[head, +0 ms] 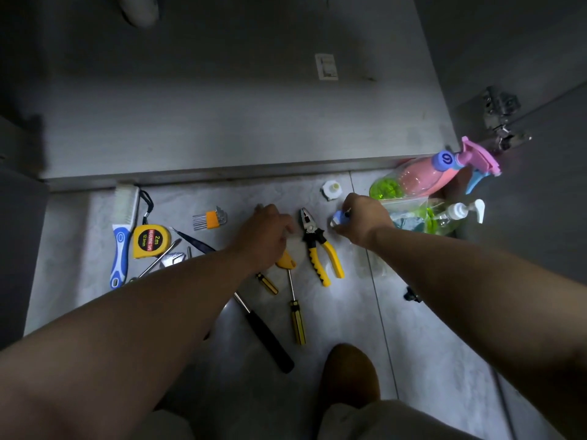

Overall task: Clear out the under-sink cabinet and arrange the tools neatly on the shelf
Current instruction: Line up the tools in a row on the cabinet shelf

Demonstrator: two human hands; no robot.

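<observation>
Tools lie spread on the grey tiled floor in front of the cabinet shelf [241,128]. Yellow-handled pliers [319,249] lie between my hands. My left hand [270,233] hovers low over the floor just left of the pliers, fingers curled down, above a yellow-tipped screwdriver [293,300]; whether it holds anything is hidden. My right hand [365,219] pinches a small blue-and-white object [338,217] just right of the pliers' jaws. A yellow tape measure [151,241], orange hex key set [211,217], blue-handled brush [122,236] and black-handled tool [270,338] lie to the left and front.
A pink spray bottle [444,173], green bottle [386,188] and white pump bottle [460,212] stand at the right by the cabinet door hinge [502,122]. A white cap [332,189] lies near the shelf edge. My knee [349,373] is at the bottom.
</observation>
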